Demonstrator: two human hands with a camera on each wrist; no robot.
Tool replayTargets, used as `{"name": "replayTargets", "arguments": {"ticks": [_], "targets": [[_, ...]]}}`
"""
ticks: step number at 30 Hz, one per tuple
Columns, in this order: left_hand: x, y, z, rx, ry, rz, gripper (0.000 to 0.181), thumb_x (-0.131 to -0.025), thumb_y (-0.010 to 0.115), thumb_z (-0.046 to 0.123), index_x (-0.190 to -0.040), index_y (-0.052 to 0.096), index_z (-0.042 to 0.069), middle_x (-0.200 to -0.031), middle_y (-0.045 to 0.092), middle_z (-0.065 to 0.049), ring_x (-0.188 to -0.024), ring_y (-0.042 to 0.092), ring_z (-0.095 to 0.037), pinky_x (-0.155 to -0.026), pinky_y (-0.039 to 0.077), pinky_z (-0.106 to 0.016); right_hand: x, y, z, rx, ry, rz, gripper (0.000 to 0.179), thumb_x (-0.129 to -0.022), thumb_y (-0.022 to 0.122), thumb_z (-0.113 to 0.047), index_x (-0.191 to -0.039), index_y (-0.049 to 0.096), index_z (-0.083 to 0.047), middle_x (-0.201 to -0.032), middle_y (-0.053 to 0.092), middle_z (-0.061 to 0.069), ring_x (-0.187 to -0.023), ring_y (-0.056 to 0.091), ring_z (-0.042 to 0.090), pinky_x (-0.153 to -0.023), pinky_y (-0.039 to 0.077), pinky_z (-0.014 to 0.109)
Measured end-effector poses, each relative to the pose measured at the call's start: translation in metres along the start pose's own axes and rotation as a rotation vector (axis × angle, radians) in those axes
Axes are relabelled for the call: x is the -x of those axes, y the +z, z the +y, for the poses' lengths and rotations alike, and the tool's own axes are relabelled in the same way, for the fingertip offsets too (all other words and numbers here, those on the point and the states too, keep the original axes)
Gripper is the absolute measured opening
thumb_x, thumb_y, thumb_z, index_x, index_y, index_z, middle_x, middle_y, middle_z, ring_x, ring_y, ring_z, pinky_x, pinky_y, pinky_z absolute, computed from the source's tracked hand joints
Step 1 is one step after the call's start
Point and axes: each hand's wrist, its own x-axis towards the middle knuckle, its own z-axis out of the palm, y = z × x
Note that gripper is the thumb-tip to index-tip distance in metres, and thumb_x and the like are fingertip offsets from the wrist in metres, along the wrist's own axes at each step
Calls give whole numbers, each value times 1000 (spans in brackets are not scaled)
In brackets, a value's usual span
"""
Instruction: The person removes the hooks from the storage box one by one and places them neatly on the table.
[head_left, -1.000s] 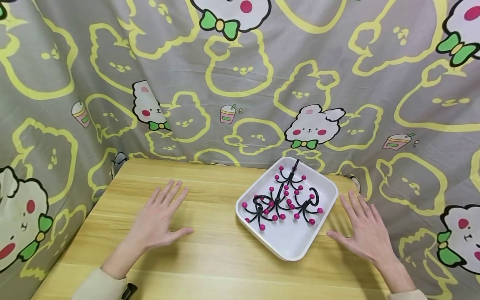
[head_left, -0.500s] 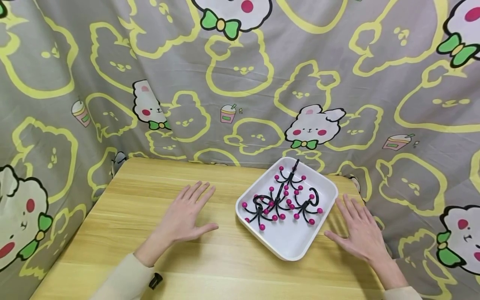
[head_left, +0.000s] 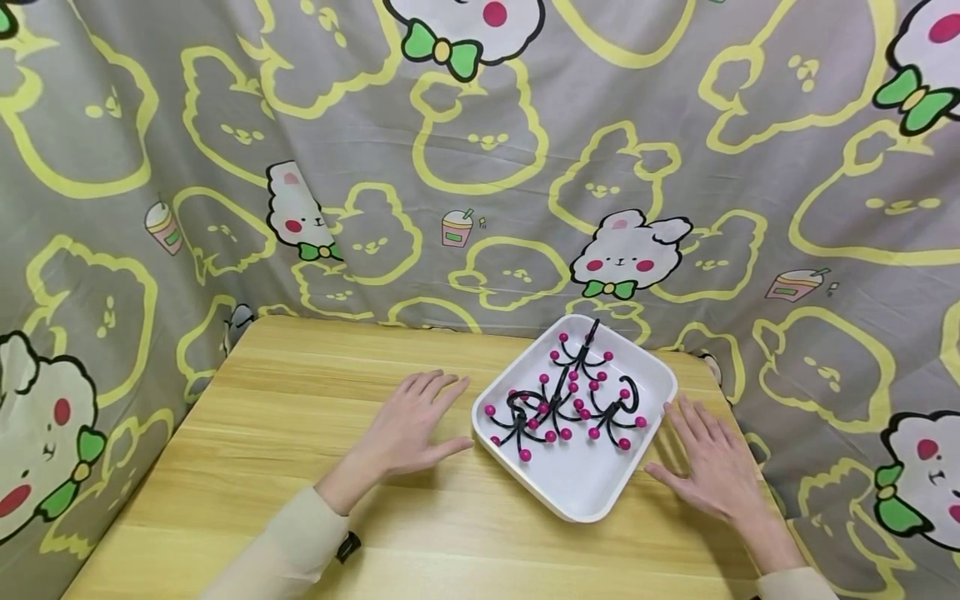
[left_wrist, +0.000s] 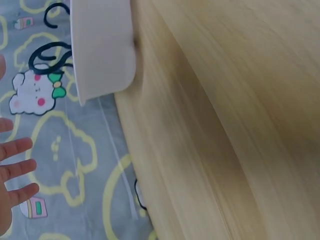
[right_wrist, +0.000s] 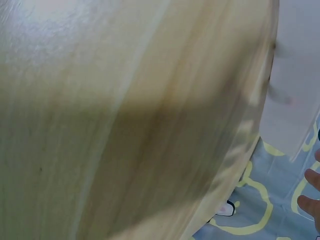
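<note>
A white tray [head_left: 576, 492] stands at an angle on the wooden table. Inside lie several black, many-legged pieces with magenta ball tips [head_left: 613, 410], shaped like scalp massagers; some have curled black handles. To the tray's left my left hand [head_left: 408, 429] holds nothing, its fingers extended and the thumb tip close to the tray wall. My right hand [head_left: 712, 462] is on the opposite side, fingers extended, fingertips right at the rim. The left wrist view catches the tray's outer wall [left_wrist: 102, 50], a black loop [left_wrist: 47, 57] and some left fingers [left_wrist: 17, 170]. Right fingertips [right_wrist: 311, 187] edge into the right wrist view.
The wooden table [head_left: 300, 400] extends left and in front of the tray. A grey curtain [head_left: 502, 192] with cartoon rabbits hangs behind it and along both sides. One black handle reaches over the tray's far rim. A small black item [head_left: 348, 547] shows beside the left sleeve.
My left hand has moved right across the table, up to the tray's left side. My right hand has shifted slightly left toward the rim. The tray and its contents stay where they were.
</note>
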Motion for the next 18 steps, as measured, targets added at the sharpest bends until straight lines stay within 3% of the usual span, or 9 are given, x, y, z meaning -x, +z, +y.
{"name": "replayTargets", "arguments": {"ticks": [7,18], "targets": [[-19,9,11,-17,39,5,79,-96,61,69,-154,53,16,-139,66,-5,-131,61,-27,-114,49,-46,0,6,-1,-27,12,-31,104,-85,70,-72,-162,39,-10,-169,37,21,-148,41,49,-117,33,66],[-48,25,26,-23,60,-53,71,-101,54,67,-152,55,18,-131,67,-4,-124,62,-24,-110,51,-44,-1,12,0,-15,29,-64,103,-87,68,-71,-164,36,-10,-168,39,22,-148,43,49,-118,35,65]]}}
